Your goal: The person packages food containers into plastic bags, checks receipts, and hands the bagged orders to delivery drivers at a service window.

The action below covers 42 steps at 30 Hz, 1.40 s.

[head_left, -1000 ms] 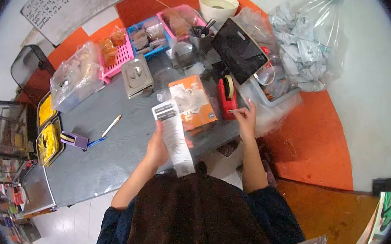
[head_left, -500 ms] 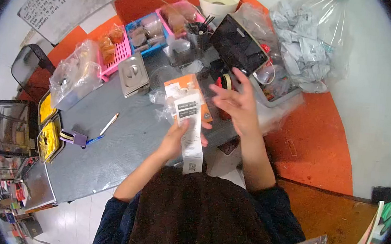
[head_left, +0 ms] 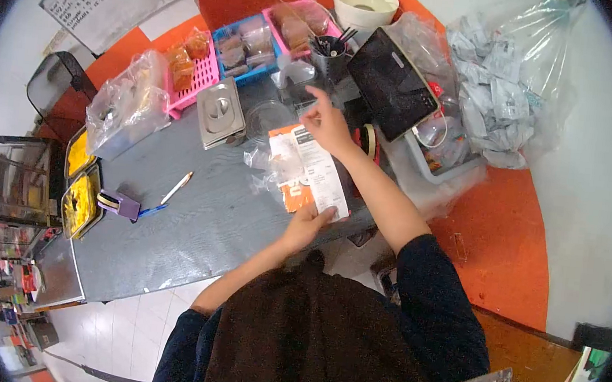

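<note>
Pinching the near end of a long white receipt (head_left: pixel 320 177) between thumb and fingers, the left hand (head_left: pixel 308 224) sits at the near edge of the orange box (head_left: pixel 292 195); the receipt lies lengthwise across the top of that box, which rests on the grey worktop (head_left: pixel 191 239) with crumpled clear plastic wrap (head_left: pixel 260 166) against its left side; the right hand (head_left: pixel 327 123) is at the far end of the box, on the receipt's top edge, fingers loosely curled and one lifted; whether it grips the paper or only presses on it I cannot tell; just right of the box's far end stands a red tape dispenser (head_left: pixel 367 142); left of the box, well apart, a pen (head_left: pixel 175 187) lies on the worktop; beyond the box and to its left sits a lidded steel container (head_left: pixel 219 113); further beyond the box, to the right, a black tablet (head_left: pixel 393 85) leans, and past it stands a white bowl (head_left: pixel 364 5).
</note>
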Each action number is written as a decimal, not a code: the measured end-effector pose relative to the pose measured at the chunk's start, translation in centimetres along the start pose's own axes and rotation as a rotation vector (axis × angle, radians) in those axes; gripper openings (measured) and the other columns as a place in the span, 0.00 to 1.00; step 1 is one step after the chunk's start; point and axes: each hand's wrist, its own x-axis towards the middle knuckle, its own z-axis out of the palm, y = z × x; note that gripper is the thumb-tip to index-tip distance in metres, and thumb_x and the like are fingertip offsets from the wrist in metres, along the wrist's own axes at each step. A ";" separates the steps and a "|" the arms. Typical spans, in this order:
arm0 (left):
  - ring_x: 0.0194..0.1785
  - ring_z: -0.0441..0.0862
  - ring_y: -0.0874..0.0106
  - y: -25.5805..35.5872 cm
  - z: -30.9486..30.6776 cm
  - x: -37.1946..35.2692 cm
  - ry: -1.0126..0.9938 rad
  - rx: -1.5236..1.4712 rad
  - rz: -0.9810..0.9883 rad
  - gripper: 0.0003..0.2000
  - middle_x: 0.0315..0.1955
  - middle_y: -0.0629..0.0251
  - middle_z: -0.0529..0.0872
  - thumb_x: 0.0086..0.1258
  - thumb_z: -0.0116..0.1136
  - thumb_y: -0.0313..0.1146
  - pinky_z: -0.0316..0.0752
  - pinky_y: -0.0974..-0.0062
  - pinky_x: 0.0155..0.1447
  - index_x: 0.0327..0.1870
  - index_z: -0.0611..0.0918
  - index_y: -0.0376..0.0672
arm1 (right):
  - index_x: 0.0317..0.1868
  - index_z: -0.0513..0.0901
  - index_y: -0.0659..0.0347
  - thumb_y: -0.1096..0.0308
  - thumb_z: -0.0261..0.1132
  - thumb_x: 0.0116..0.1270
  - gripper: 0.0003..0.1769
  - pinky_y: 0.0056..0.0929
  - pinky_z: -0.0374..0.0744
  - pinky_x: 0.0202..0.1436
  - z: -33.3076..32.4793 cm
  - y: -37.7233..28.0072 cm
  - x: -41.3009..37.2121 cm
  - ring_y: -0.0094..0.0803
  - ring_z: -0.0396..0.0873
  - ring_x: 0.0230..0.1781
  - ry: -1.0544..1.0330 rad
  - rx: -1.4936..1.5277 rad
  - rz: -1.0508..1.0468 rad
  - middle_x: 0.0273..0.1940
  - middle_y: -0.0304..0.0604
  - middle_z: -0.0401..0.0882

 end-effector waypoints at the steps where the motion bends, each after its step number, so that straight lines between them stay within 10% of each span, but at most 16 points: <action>1: 0.44 0.77 0.73 -0.1 0.0 -0.1 0.002 0.076 0.038 0.13 0.41 0.58 0.80 0.69 0.41 0.30 0.70 0.77 0.51 0.46 0.71 0.29 | 0.57 0.61 0.57 0.74 0.64 0.50 0.32 0.25 0.73 0.30 0.5 0.5 0.2 0.30 0.77 0.26 -0.055 -0.098 -0.024 0.24 0.41 0.77; 13: 0.40 0.78 0.73 -2.4 -0.7 0.1 0.073 0.116 0.108 0.12 0.37 0.59 0.81 0.69 0.42 0.30 0.70 0.77 0.49 0.44 0.72 0.29 | 0.56 0.65 0.54 0.66 0.67 0.43 0.36 0.35 0.73 0.43 3.0 3.4 5.4 0.40 0.76 0.40 -0.301 -0.588 0.285 0.39 0.52 0.76; 18: 0.39 0.79 0.73 -2.3 -0.5 -0.4 0.085 0.047 0.123 0.11 0.35 0.59 0.82 0.68 0.43 0.30 0.72 0.76 0.47 0.43 0.73 0.30 | 0.38 0.79 0.58 0.65 0.68 0.44 0.18 0.36 0.72 0.45 1.7 2.0 4.0 0.44 0.74 0.38 -0.035 -0.474 0.032 0.36 0.50 0.75; 20: 0.39 0.79 0.73 -2.5 -0.7 -0.5 0.096 0.004 0.111 0.11 0.35 0.59 0.82 0.68 0.43 0.29 0.72 0.76 0.46 0.43 0.73 0.30 | 0.31 0.81 0.62 0.65 0.67 0.49 0.11 0.29 0.73 0.42 0.2 0.2 1.2 0.37 0.75 0.34 0.176 -0.319 -0.330 0.31 0.46 0.75; 23: 0.38 0.79 0.73 -2.8 -1.1 -0.6 0.101 0.160 0.101 0.11 0.34 0.60 0.82 0.68 0.43 0.29 0.73 0.75 0.45 0.44 0.73 0.31 | 0.33 0.80 0.66 0.69 0.62 0.57 0.08 0.16 0.70 0.32 -2.6 -5.1 -7.2 0.18 0.71 0.26 -0.029 0.133 0.159 0.26 0.35 0.74; 27: 0.36 0.79 0.76 -4.1 -1.9 -0.2 0.098 0.171 0.122 0.12 0.34 0.63 0.82 0.68 0.44 0.32 0.72 0.78 0.43 0.41 0.76 0.31 | 0.61 0.61 0.61 0.76 0.55 0.60 0.27 0.16 0.69 0.29 -3.1 -5.6 -17.0 0.19 0.69 0.24 -0.102 0.348 0.312 0.25 0.37 0.72; 31: 0.35 0.79 0.77 -3.7 -2.3 -0.8 0.132 0.345 0.111 0.12 0.32 0.63 0.82 0.67 0.44 0.33 0.71 0.79 0.40 0.38 0.77 0.31 | 0.67 0.37 0.55 0.78 0.52 0.60 0.40 0.18 0.69 0.28 -1.7 -3.1 -20.2 0.20 0.69 0.21 -0.126 0.263 0.259 0.23 0.38 0.72; 42: 0.31 0.80 0.71 -3.0 -4.4 -2.5 0.091 0.518 0.009 0.16 0.27 0.59 0.82 0.65 0.46 0.36 0.73 0.73 0.40 0.34 0.78 0.28 | 0.49 0.60 0.66 0.68 0.64 0.56 0.26 0.21 0.69 0.21 1.5 1.5 -19.3 0.24 0.73 0.17 0.302 0.014 0.348 0.17 0.40 0.74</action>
